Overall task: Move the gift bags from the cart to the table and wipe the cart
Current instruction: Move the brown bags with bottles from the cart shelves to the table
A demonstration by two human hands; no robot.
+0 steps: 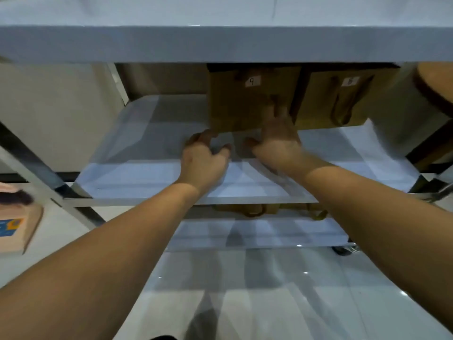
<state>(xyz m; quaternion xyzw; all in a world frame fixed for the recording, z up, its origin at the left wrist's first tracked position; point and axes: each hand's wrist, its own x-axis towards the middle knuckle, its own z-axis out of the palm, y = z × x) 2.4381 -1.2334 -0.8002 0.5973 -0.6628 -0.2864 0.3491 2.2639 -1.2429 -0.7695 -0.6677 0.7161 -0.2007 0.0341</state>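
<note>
Two brown paper gift bags stand at the back of the steel cart's middle shelf (137, 177). The left bag (235, 104) carries a white tag marked 9; the right bag (326, 99) has a tag too blurred to read. My right hand (279, 138) reaches to the front of the left bag, fingers straight against its lower right part. My left hand (203, 155) hovers just below that bag's lower left corner, fingers loosely curled and holding nothing. The whole frame is motion-blurred.
The cart's top shelf (220, 42) hangs over the bags. More brown bags (255, 209) peek out on the bottom shelf. A pinkish box (17, 229) lies on the floor at left. A brown round object (436, 87) sits at right.
</note>
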